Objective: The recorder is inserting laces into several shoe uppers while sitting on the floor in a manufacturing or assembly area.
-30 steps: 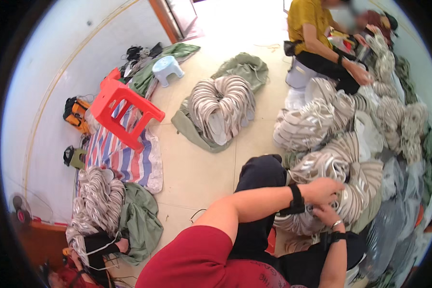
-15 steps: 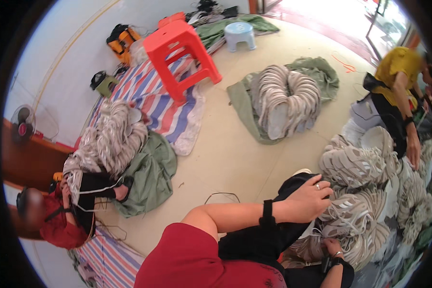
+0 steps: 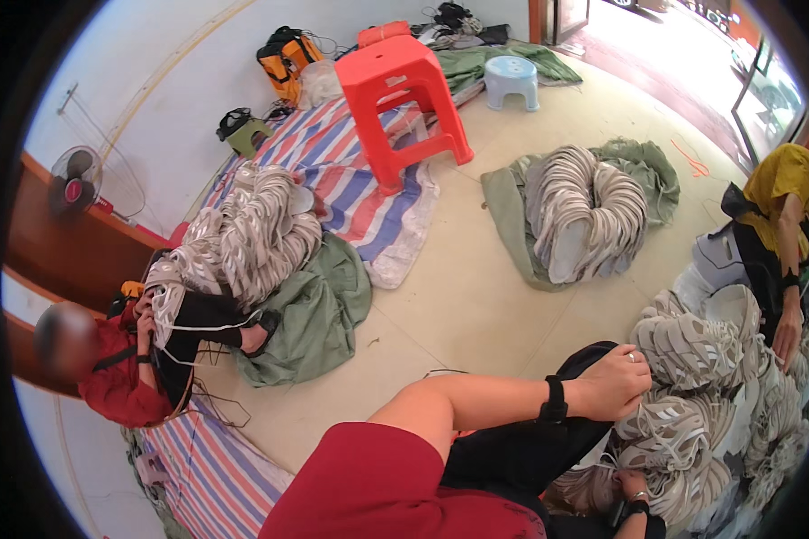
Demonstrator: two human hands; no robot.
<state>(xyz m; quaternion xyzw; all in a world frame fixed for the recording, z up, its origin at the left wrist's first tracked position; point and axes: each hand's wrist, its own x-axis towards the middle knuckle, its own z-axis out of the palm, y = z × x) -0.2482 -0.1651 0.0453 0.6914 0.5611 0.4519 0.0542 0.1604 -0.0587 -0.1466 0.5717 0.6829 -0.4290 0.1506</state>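
**Left hand propped on the knee, right hand in among the shoe uppers**

The fingers of the left hand (image 3: 613, 382) are bent over the raised knee of the person's dark trouser leg (image 3: 530, 454), which seems to carry the arm's weight. Their tips are turned away, so whether they grip anything I cannot tell. The right hand (image 3: 635, 485), lower and nearer, sits against the near pile of shoe uppers (image 3: 674, 431); its fingertips are partly hidden, so I cannot tell whether they grasp one.

That pile lies close beside the right leg, within easy reach of both hands. Just beyond it, more uppers are nested in a stack (image 3: 692, 346), likely to save room and keep them in order. At the far right, beside it, is a co-worker's hand (image 3: 787, 332).

Across the floor, a curved bundle of uppers (image 3: 622, 211) rests on a green cloth (image 3: 512, 225), probably to keep it clean. To the left, another co-worker in a red sleeve (image 3: 139, 386) sits by a heaped pile (image 3: 261, 234). A red stool (image 3: 386, 67) stands beyond, on a striped sheet (image 3: 306, 171).
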